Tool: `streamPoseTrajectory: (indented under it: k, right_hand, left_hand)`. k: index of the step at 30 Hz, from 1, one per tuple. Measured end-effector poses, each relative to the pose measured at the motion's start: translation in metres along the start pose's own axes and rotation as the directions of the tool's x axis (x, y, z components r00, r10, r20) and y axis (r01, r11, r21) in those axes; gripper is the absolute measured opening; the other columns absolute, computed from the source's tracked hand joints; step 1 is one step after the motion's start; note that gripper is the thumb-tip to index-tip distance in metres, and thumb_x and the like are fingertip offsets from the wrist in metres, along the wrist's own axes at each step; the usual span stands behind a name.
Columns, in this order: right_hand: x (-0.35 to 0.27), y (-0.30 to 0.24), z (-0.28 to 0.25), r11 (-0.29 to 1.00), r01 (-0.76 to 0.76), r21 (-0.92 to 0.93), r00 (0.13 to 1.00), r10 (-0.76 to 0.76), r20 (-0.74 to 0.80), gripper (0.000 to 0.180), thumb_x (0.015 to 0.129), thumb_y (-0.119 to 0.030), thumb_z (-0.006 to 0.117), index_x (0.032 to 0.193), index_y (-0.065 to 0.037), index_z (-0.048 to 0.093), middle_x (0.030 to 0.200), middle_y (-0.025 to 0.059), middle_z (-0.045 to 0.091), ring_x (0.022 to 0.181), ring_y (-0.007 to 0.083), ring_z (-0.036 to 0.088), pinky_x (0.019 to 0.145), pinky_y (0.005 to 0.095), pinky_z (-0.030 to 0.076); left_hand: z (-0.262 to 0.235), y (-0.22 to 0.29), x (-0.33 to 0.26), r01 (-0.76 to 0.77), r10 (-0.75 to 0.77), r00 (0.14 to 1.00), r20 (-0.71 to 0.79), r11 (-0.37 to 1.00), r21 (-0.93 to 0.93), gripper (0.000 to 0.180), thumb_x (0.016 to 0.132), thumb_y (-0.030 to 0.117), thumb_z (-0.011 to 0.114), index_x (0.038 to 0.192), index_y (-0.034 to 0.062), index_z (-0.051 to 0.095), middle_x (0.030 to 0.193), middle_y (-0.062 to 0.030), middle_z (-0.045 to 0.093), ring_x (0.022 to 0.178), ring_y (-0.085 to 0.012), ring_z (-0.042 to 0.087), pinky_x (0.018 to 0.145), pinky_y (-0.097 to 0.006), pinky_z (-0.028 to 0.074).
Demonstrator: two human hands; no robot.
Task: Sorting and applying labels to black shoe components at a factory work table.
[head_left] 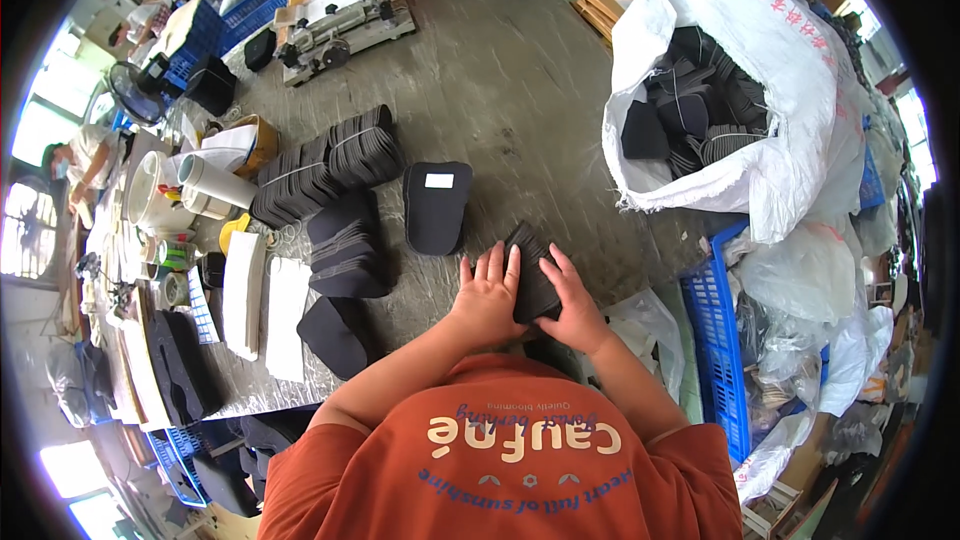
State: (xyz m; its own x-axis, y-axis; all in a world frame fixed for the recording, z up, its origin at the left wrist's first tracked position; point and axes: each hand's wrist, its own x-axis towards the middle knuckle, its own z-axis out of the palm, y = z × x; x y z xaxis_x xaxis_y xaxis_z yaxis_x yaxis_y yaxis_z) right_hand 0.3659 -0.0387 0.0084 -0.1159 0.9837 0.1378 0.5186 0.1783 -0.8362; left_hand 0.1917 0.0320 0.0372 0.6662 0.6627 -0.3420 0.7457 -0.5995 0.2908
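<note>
My left hand (488, 292) and my right hand (572, 300) both grip a small stack of black flat pads (531, 262) at the near edge of the grey table (500, 90). The stack stands on its edge between my palms. Just beyond it lies a single black pad with a white label (437, 205). To its left are bundled stacks of black pads (345, 245) and a longer tied row of them (325, 165).
A big white sack (790, 70) full of black pads stands at the right. A blue crate (715, 340) and plastic bags sit below it. White strips (268, 310), rolls, and a metal press (345, 25) occupy the left and far table. Another person (85, 160) is at far left.
</note>
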Motion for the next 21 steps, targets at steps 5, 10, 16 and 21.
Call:
streamPoseTrajectory:
  k: [5, 10, 16, 21]
  right_hand:
    - [0.030, 0.043, -0.012, 0.850, -0.024, 0.527, 0.984, 0.113, -0.137, 0.104, 0.079, -0.065, 0.058, 0.147, 0.001, 0.014, 0.154, 0.0192, 0.014, 0.143, 0.0286, 0.015, 0.114, 0.0377, 0.014]
    - [0.055, 0.043, 0.001, 0.805, -0.103, 0.585, 0.980, -0.020, 0.200, 0.113, 0.078, -0.079, 0.038, 0.147, 0.004, 0.006, 0.154, 0.0183, 0.012, 0.143, 0.0260, 0.009, 0.115, 0.0355, 0.007]
    - [0.062, -0.019, -0.029, 0.914, 0.270, -0.302, 0.874, -0.101, 0.474, 0.127, 0.052, -0.065, 0.077, 0.148, -0.006, 0.018, 0.153, 0.0230, 0.010, 0.143, 0.0364, 0.007, 0.114, 0.0520, 0.008]
    - [0.059, -0.027, -0.011, 0.685, 0.386, -0.618, 0.842, 0.012, 0.540, 0.117, 0.046, -0.043, 0.087, 0.145, -0.019, 0.028, 0.148, 0.0257, 0.018, 0.135, 0.0387, 0.025, 0.110, 0.0620, 0.013]
  left_hand:
    - [-0.002, -0.002, -0.004, -0.044, 0.042, 0.998, 0.040, 0.997, 0.060, 0.121, 0.062, 0.052, 0.076, 0.147, -0.0001, 0.008, 0.151, -0.0231, 0.013, 0.138, -0.0387, 0.018, 0.108, -0.062, 0.016]
    - [0.000, -0.008, 0.001, -0.026, 0.025, 1.000, 0.013, 0.999, 0.040, 0.124, 0.060, 0.056, 0.077, 0.147, -0.0007, 0.009, 0.151, -0.0222, 0.012, 0.139, -0.0381, 0.015, 0.109, -0.060, 0.014]
    - [0.006, -0.010, -0.006, -0.065, 0.062, 0.996, -0.069, 0.997, -0.040, 0.123, 0.057, 0.057, 0.077, 0.145, -0.0013, 0.015, 0.147, -0.0222, 0.023, 0.134, -0.0373, 0.027, 0.107, -0.056, 0.023]
    - [0.028, -0.014, 0.001, -0.107, 0.077, 0.974, -0.214, 0.985, -0.133, 0.123, 0.057, 0.061, 0.075, 0.143, -0.0053, 0.018, 0.147, -0.0245, 0.023, 0.135, -0.0386, 0.026, 0.111, -0.051, 0.021]
